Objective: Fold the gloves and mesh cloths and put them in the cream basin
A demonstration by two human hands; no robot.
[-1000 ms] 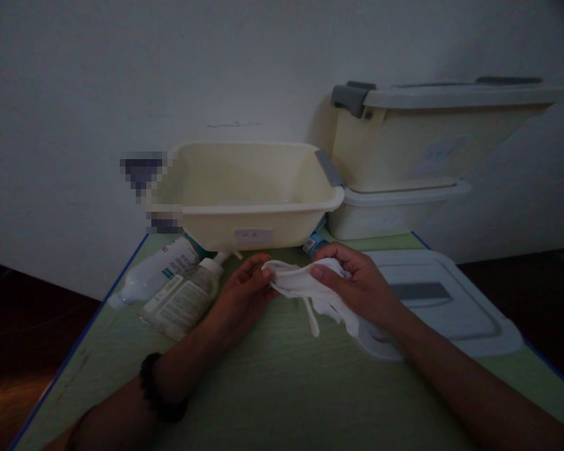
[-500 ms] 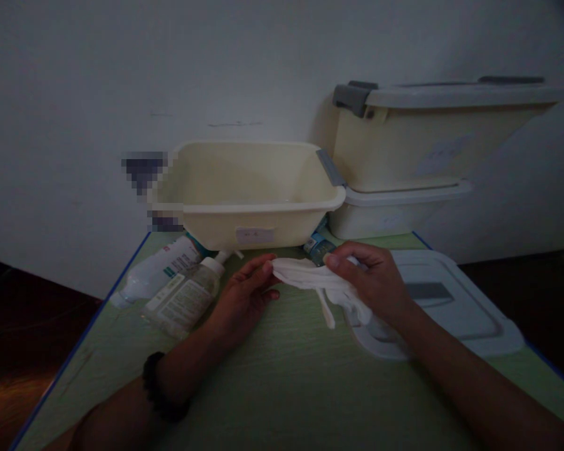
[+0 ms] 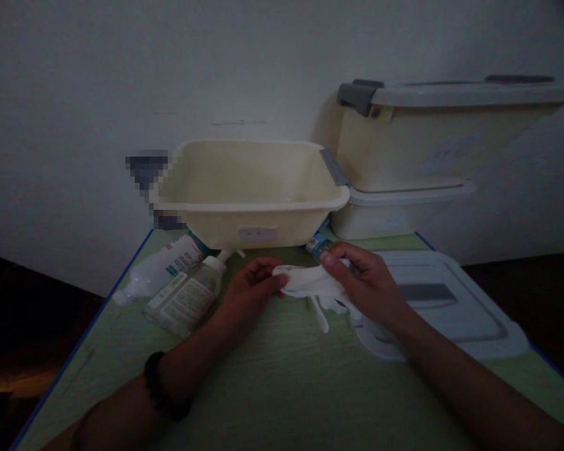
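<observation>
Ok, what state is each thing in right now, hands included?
Left hand: pinching the white cloth's end
Right hand: gripping the white cloth
White cloth: bunched, held between both hands
Near bin: open, upright
Upper stacked bin: lid on
Lower stacked bin: covered, under the upper one
Loose lid: flat on the table
Pump bottle: lying down
White bottle: lying down

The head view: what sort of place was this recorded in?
Probably a room in a home, though a dorm or small workroom is possible. A green table stands against a plain, marked wall, with lidded storage boxes and pump-top soap-like bottle on it.
</observation>
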